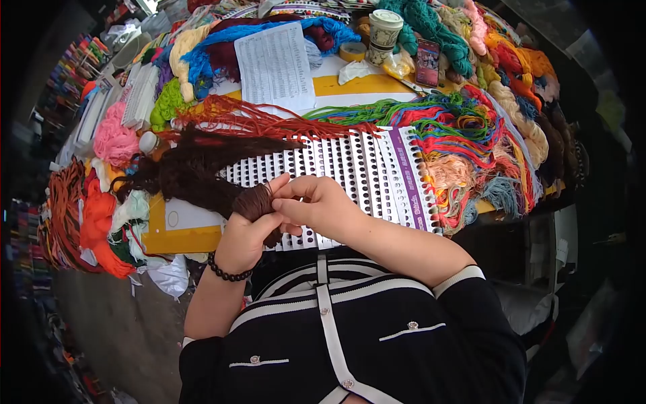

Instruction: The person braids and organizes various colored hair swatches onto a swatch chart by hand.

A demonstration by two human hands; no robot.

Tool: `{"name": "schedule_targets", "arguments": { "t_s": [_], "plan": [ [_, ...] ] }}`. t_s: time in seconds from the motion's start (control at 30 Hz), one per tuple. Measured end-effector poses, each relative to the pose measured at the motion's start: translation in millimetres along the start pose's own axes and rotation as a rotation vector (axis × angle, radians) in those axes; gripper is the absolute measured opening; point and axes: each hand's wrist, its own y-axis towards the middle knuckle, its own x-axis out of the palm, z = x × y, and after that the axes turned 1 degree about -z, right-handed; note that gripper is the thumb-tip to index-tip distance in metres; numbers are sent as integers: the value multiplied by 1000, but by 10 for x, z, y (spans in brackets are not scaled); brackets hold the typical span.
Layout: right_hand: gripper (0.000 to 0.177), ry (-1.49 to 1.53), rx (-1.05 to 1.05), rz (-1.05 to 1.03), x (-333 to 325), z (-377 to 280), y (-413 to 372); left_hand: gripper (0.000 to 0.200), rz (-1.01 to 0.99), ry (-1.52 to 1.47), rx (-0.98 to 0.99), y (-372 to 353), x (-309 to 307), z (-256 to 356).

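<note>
Yarn bundle (258, 202), dark brown, sits at the near edge of the white hole board (363, 168). Left hand (242, 236), beaded bracelet (225, 273) on the wrist, is closed around the bundle. Right hand (316, 205) pinches the bundle's top with its fingertips. Longer brown skein (195, 168) trails off the board's left end. Rust-red skein (256, 121) lies along its far edge, multicoloured threads (464, 135) at its right end.

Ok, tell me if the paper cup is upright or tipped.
Upright: the paper cup stands on its base, lid on top.
</note>
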Motion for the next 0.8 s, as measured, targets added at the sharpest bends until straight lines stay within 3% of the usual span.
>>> {"name": "schedule_targets", "arguments": {
  "t_s": [0.07, 0.2, 0.27, 0.4, 0.47, 0.6, 0.67, 0.8],
  "plan": [
    [13, 88, 95, -32, 1, -10, 18, 48, -16, 130, 55, -4, -4, -25],
    [12, 48, 40, -9, 23, -55, 17, 45, -11, 191, 93, -33, -45, 20],
    [12, 146, -119, 49, 28, 31, 48, 42, 41, 125, -11, -48, -110, 39],
    [12, 136, -33, 74, 24, -59, 13, 39, 60, -37, 9, -1, -113, -26],
    [12, 144, -35, 93, 3, -41, 15, 35, 188, -131, 47, 28, -29, -19],
    [13, 136, -19, 156, -22, -46, 40, 29, 178, -129, 72, 75, -20, -39],
    [13, 124, 0, 118, -44, -66, 34, 25, 138, 140, 111, 99, -33, -28],
    [12, 194, 75, 131, -28, -91, 59, 26, 196, 111, 129, 133, 6, -76]
  ]
}}
